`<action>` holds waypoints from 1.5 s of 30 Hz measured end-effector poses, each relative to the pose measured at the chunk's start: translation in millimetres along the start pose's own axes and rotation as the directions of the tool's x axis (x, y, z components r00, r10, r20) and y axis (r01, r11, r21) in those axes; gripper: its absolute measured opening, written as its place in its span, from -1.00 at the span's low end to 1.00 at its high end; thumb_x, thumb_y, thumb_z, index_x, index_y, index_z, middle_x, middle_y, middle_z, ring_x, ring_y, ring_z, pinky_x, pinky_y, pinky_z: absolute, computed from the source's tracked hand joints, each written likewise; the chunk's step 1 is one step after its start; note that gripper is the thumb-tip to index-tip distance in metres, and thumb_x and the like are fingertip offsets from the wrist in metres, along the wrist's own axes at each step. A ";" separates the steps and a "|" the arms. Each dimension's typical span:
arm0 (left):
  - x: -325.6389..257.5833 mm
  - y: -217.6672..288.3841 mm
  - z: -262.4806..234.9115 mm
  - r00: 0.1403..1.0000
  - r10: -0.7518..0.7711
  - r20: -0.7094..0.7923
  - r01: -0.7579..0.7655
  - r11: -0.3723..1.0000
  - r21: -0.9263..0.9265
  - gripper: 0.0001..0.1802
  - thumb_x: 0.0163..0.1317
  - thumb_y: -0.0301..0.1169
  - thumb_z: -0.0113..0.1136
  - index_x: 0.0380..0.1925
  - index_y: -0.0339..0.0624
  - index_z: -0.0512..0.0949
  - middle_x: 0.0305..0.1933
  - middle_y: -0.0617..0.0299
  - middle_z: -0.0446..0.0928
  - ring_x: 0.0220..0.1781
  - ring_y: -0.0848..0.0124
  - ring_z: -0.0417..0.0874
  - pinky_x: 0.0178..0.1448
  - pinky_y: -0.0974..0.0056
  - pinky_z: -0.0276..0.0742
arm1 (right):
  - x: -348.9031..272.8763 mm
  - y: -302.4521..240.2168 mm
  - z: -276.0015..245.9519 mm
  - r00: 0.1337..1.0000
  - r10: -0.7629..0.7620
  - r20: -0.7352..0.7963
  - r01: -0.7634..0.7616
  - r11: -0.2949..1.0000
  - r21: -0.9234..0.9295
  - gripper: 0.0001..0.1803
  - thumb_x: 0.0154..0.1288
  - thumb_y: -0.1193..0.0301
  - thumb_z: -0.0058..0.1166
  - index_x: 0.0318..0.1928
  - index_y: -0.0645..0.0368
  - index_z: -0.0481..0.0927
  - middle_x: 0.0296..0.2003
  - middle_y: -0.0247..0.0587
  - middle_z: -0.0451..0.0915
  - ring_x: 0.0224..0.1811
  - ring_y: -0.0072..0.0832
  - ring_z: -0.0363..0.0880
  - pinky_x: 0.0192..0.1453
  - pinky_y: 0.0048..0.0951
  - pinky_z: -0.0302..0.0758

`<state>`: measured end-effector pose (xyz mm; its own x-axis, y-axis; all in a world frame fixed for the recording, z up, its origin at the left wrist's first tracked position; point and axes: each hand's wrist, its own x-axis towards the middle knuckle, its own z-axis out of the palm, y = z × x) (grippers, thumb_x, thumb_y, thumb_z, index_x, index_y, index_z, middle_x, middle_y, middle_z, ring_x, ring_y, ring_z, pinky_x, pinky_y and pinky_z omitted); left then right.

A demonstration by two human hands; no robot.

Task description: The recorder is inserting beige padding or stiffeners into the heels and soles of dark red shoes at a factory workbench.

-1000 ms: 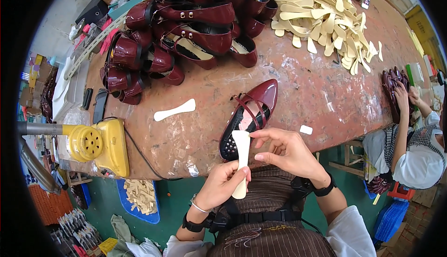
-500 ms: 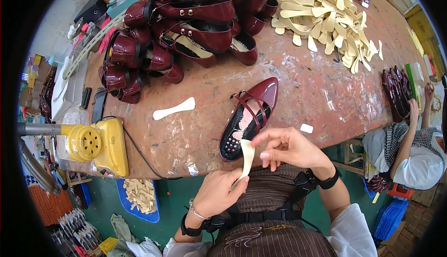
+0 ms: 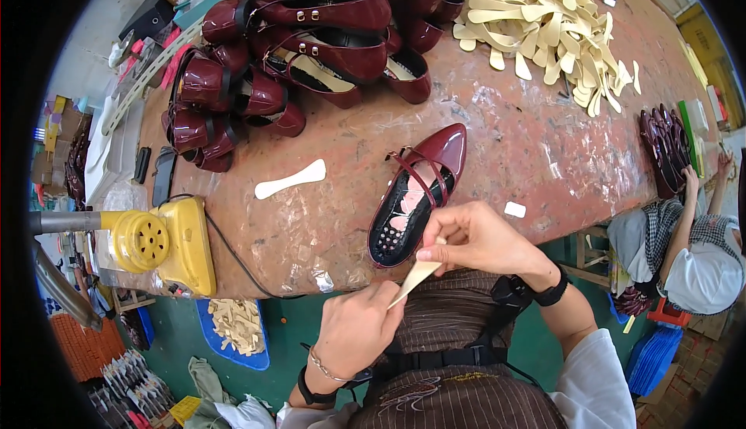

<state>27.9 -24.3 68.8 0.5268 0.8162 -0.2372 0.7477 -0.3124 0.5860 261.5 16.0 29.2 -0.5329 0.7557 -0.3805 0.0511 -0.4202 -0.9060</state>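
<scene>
One broad workbench (image 3: 544, 141) with a worn, blotchy reddish-brown top carries everything. Across its far edge lies a heap of glossy burgundy shoes (image 3: 311, 33), and at the far right corner a loose pile of cream-coloured insole pieces (image 3: 544, 17). At the near left corner stands a yellow box-shaped machine (image 3: 167, 242) with a round grille on its side.

Close to the near edge lies a single glossy burgundy pointed shoe (image 3: 420, 192), toe toward the far side, two thin straps across its opening, a pinkish patch on its dark lining and pale dots at the heel seat. Left of it, well apart, a white flat insole piece (image 3: 291, 179) lies alone on the top, narrow in the middle and wider at both ends.

Just off the near edge, by the shoe's heel, both hands hold a thin cream-coloured strip (image 3: 414, 277), seen almost edge-on and tapering to a point. The right hand (image 3: 474, 238) pinches its upper end between fingertips; the left hand (image 3: 357, 328), curled, grips the lower tip. A small white scrap (image 3: 514, 209) lies right of the shoe.
</scene>
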 end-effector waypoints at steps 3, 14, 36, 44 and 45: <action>0.3 -6.2 -0.1 0.980 0.033 -0.198 -0.031 0.999 0.015 -0.73 0.21 -0.46 0.24 -0.07 -0.17 0.65 -0.38 0.11 0.61 -0.45 0.10 0.65 -0.37 0.13 0.55 | 2.6 -6.3 -6.3 0.971 -0.127 -0.205 0.149 0.984 0.095 -0.93 0.34 0.62 0.17 -0.19 0.31 0.58 -0.33 -0.21 0.73 -0.37 -0.65 0.69 -0.32 -0.59 0.60; 14.4 -31.0 18.3 0.851 0.187 -0.492 -0.129 0.980 0.149 -0.65 0.01 -0.63 0.38 -0.14 -0.15 0.74 -0.20 0.22 0.67 -0.41 0.29 0.69 -0.34 0.28 0.60 | 50.4 -3.3 -12.5 0.900 -0.284 -0.332 0.095 0.869 -0.486 -0.89 0.30 0.53 0.21 -0.23 0.36 0.63 -0.48 -0.07 0.70 -0.53 -0.45 0.66 -0.42 -0.43 0.54; 38.6 -40.8 21.1 0.955 0.257 -0.147 -0.208 0.936 0.284 -0.65 0.12 -0.18 0.40 -0.24 -0.24 0.70 -0.04 0.18 0.59 0.37 0.06 0.37 0.54 -0.47 -0.17 | 66.5 13.9 -8.4 0.814 -0.433 -0.387 -0.110 0.539 -0.835 -0.87 0.26 0.41 0.13 -0.30 0.22 0.62 -0.56 0.12 0.62 -0.44 0.08 0.67 -0.36 -0.01 0.56; 43.1 -38.6 27.0 0.972 0.226 -0.064 -0.191 0.917 0.351 -0.60 0.08 -0.12 0.41 -0.34 -0.28 0.70 -0.18 0.18 0.55 0.37 0.05 0.37 0.50 -0.60 -0.27 | 70.7 22.5 -7.6 0.810 -0.447 -0.379 -0.151 0.466 -0.872 -0.91 0.26 0.43 0.13 -0.31 0.20 0.58 -0.51 0.03 0.64 -0.44 0.03 0.68 -0.39 -0.05 0.56; 42.9 -38.5 27.3 0.972 0.225 -0.063 -0.189 0.917 0.351 -0.60 0.08 -0.12 0.41 -0.34 -0.28 0.70 -0.18 0.18 0.55 0.37 0.05 0.37 0.50 -0.60 -0.27 | 71.3 24.3 -7.4 0.814 -0.430 -0.390 -0.183 0.447 -0.875 -0.88 0.32 0.39 0.15 -0.29 0.17 0.58 -0.48 -0.05 0.65 -0.43 -0.01 0.67 -0.38 -0.06 0.55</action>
<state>32.8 9.5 14.9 0.6547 0.7542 -0.0501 0.7281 -0.6113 0.3101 231.0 63.4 -21.3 -0.1265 0.9919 0.0070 0.8600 0.1132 -0.4976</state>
